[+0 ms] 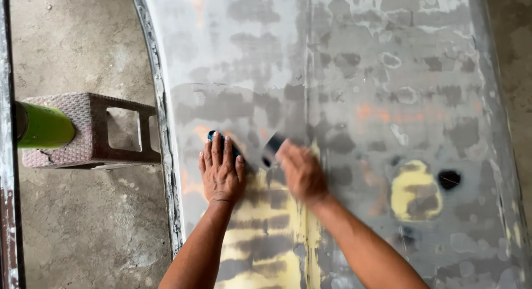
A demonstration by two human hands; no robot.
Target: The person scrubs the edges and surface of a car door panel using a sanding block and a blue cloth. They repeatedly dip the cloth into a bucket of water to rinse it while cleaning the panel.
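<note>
Your left hand [222,168] lies flat, fingers spread, pressing a small blue sanding pad [217,137] against the large grey metal body panel [388,73], steadying you near its curved edge. Your right hand [300,168] is clenched around a dark sanding block [272,149], held flush over the yellow filler patch [266,222] so it bears evenly.

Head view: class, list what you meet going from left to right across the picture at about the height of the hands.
Green cylinder → woven plastic stool → panel's edge trim → left hand lying flat on a blue block → right hand gripping a dark sanding block → yellow filler patch → black spot.
</note>
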